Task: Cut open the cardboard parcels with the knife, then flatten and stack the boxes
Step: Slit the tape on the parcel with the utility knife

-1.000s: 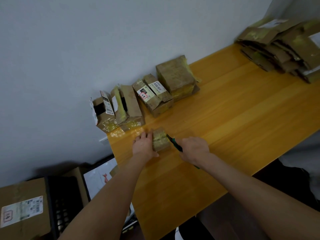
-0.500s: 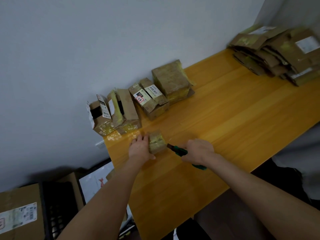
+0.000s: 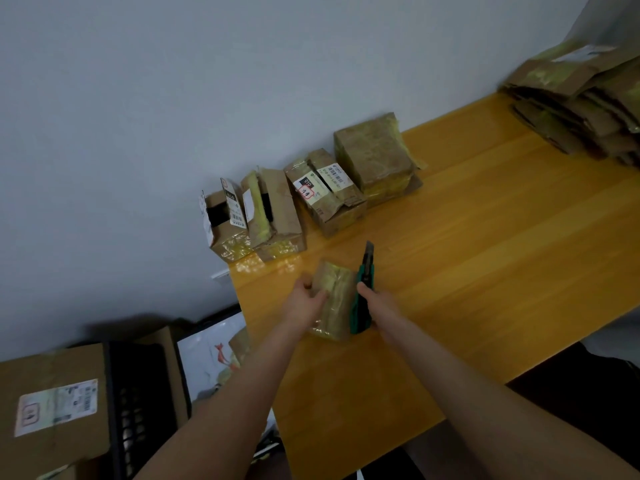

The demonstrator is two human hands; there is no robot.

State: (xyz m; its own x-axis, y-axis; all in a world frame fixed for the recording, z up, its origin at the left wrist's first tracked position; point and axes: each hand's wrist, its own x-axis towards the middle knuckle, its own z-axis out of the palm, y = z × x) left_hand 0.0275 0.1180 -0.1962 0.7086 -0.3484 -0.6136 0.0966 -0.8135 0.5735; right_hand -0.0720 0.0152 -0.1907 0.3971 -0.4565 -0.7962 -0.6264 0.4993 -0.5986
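Note:
A small taped cardboard parcel [image 3: 334,301] sits between my hands near the left end of the yellow wooden table [image 3: 485,271]. My left hand [image 3: 304,303] grips its left side, thumb on top. My right hand [image 3: 375,304] holds a green utility knife [image 3: 363,289] against the parcel's right side, blade pointing up and away. Several other parcels line the wall: an opened one [image 3: 225,220], a taped one [image 3: 273,213], a labelled one [image 3: 325,192] and a larger one [image 3: 375,157].
A stack of flattened boxes [image 3: 581,102] lies at the table's far right. On the floor to the left stand a big labelled carton [image 3: 52,407], a black crate [image 3: 138,403] and a white bag [image 3: 211,355]. The table's left edge is close to my left hand.
The knife went from lying low and pointing at the parcel to standing with its blade up beside it. Both hands now clasp the parcel, which has turned and come nearer to me.

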